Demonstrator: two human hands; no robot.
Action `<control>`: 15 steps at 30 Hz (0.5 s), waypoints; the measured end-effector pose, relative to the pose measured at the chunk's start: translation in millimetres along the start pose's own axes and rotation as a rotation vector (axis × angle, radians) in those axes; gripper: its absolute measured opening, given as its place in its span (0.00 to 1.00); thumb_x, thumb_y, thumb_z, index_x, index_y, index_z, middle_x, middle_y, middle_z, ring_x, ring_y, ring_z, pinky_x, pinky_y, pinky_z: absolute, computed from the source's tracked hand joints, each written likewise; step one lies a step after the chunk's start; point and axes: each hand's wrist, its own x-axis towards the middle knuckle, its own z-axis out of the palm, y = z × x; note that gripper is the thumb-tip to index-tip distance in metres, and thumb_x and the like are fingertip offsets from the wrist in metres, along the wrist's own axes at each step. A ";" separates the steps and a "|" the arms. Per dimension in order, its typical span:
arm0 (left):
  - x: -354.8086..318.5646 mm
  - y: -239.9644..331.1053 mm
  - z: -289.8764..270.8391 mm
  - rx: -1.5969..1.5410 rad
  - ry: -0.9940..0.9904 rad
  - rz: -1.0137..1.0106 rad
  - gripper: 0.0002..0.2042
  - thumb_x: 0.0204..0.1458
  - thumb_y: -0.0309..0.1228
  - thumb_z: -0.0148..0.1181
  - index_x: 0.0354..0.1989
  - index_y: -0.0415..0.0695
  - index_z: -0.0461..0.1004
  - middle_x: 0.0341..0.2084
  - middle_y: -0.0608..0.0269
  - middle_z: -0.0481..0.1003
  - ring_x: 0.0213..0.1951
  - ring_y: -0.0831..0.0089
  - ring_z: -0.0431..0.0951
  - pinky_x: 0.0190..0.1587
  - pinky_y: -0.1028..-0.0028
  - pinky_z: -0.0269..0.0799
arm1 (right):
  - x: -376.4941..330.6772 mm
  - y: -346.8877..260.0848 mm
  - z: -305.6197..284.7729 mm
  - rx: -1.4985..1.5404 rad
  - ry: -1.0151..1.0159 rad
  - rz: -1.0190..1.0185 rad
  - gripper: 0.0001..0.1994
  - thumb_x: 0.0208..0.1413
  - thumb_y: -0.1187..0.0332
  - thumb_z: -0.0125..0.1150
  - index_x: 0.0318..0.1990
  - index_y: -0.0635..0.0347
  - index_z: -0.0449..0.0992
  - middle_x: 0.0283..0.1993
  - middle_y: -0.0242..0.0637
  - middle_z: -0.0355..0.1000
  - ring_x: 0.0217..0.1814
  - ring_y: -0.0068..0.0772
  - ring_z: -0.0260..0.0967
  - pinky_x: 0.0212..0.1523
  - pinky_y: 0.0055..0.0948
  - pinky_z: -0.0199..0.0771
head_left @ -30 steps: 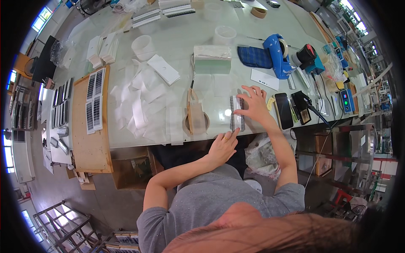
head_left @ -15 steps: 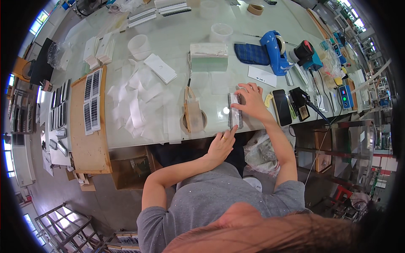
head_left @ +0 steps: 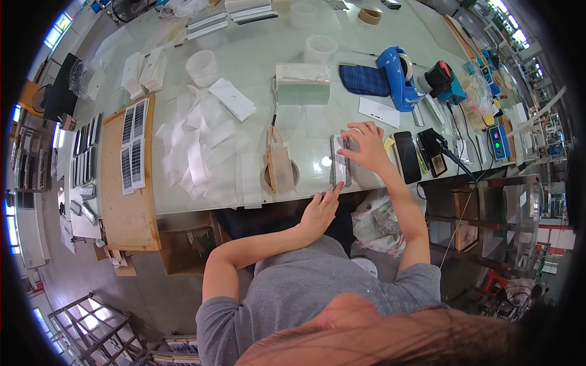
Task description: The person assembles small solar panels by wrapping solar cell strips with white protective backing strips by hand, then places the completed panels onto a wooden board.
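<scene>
A narrow grey block with a pale strip along its top (head_left: 340,168) lies lengthwise near the front edge of the table. My left hand (head_left: 321,212) reaches its near end, index finger stretched out to touch it and the other fingers loosely bent. Over the far half is my right hand (head_left: 367,149), thumb at the block's side and fingers arched apart from the thumb. What the block is made of is too small to tell. Left of it lies a wooden-edged tool with a translucent sheet (head_left: 279,165), over a dark ring.
Translucent film strips (head_left: 198,155) lie heaped on the left, beside a wooden board (head_left: 125,219) with dark-gridded panels. Farther back are a green-and-white block (head_left: 303,91), plastic cups (head_left: 202,67) and a blue tape dispenser (head_left: 400,82). At right lies a black phone (head_left: 407,157).
My right hand has shifted slightly, its fingers a little lower and more bent over the block. My left hand stays at the near end.
</scene>
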 end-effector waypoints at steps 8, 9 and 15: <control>0.4 2.3 2.4 0.078 -0.026 0.009 0.25 0.49 0.46 0.59 0.52 0.43 0.73 0.71 0.54 0.48 0.58 0.65 0.57 0.56 0.67 0.58 | 6.9 0.9 6.7 -0.088 -0.047 -0.040 0.21 0.41 0.48 0.71 0.39 0.50 0.79 0.54 0.30 0.69 0.60 0.36 0.58 0.57 0.43 0.50; 0.6 2.6 3.3 0.098 -0.022 0.007 0.26 0.49 0.46 0.59 0.53 0.42 0.73 0.71 0.54 0.48 0.58 0.65 0.57 0.56 0.67 0.58 | 7.5 0.7 5.2 -0.086 -0.058 -0.039 0.21 0.41 0.47 0.71 0.39 0.50 0.79 0.54 0.30 0.69 0.61 0.36 0.57 0.57 0.43 0.49; 0.7 0.8 2.6 0.093 -0.033 0.006 0.27 0.49 0.45 0.58 0.55 0.41 0.73 0.71 0.54 0.49 0.57 0.64 0.57 0.56 0.68 0.58 | 12.6 -1.4 -2.0 0.101 -0.044 0.020 0.18 0.44 0.54 0.71 0.39 0.53 0.77 0.43 0.32 0.72 0.48 0.33 0.64 0.47 0.35 0.60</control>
